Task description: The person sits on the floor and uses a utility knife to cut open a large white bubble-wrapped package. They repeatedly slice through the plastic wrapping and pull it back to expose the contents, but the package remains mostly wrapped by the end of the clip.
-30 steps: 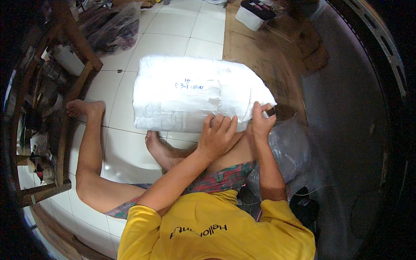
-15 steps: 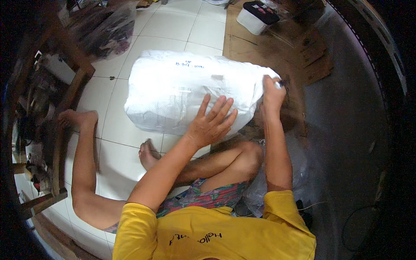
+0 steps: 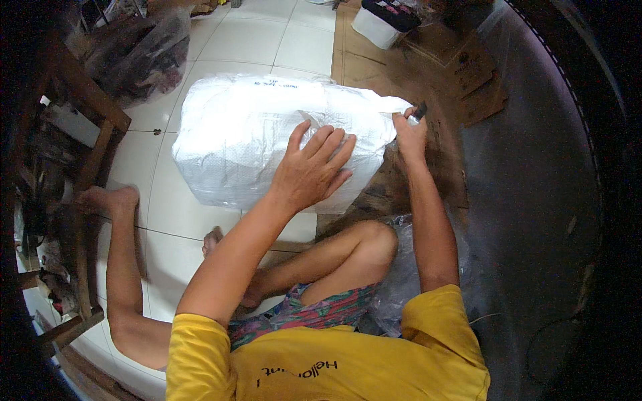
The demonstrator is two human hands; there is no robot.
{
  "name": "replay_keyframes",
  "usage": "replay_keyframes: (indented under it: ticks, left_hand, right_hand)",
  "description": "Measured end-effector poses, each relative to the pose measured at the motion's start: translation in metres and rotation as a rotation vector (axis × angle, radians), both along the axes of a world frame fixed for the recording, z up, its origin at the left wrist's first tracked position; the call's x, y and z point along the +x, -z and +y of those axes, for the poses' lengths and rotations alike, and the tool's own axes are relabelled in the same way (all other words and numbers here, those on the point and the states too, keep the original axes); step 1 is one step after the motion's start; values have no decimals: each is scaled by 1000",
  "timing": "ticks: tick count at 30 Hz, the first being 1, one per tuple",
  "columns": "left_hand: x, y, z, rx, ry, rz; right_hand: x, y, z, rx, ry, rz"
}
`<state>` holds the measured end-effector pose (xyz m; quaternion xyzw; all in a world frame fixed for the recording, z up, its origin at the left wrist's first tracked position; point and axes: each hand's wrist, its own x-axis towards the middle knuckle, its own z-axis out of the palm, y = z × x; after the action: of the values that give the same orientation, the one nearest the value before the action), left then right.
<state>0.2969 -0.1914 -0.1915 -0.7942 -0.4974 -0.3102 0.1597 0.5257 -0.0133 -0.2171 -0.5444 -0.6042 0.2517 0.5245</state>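
Note:
A bulky white woven sack (image 3: pixel 231 134), with blue handwriting along its top, lies across the floor in front of my folded legs. My left hand (image 3: pixel 311 164) rests on its near side, fingers spread and slightly bent. At the sack's right end, my right hand (image 3: pixel 412 134) is closed around a marker pen (image 3: pixel 418 113), whose dark end sticks out above the fingers. That hand touches the gathered corner of the sack; whether it also grips the fabric I cannot tell.
White floor tiles (image 3: pixel 244 40) lie beneath, with brown cardboard (image 3: pixel 348 57) on the right. A white tub with a dark top (image 3: pixel 381 27) stands at the back. Wooden framing (image 3: pixel 100 144) is at left. Clear plastic (image 3: pixel 394 294) lies beside my knee.
The sack has shifted a little left in the picture. My left hand has moved left and up on it, its fingers more bent. The marker's dark end now shows more plainly.

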Motion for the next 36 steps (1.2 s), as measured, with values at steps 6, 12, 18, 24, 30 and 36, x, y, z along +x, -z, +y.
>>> replay_keyframes:
  ticks: [6,12,18,24,30,36]
  left_hand:
    - [-7,-22,28,90,98,81]
    - [-40,-26,-5,-47,137,210]
    - [-68,-54,-50,-24,145,213]
    - [-41,-95,-57,368,11,-68]
    - [14,-44,18,-2,162,141]
    - [15,-23,19,-155,189,152]
  right_hand:
    - [-25,-5,-12,-39,-43,69]
    - [-22,3,5,48,-36,-31]
    - [-30,10,13,33,-76,-10]
    - [-21,10,14,34,-88,-20]
    - [-30,0,5,88,-76,1]
    - [-31,-12,-7,-5,-85,21]
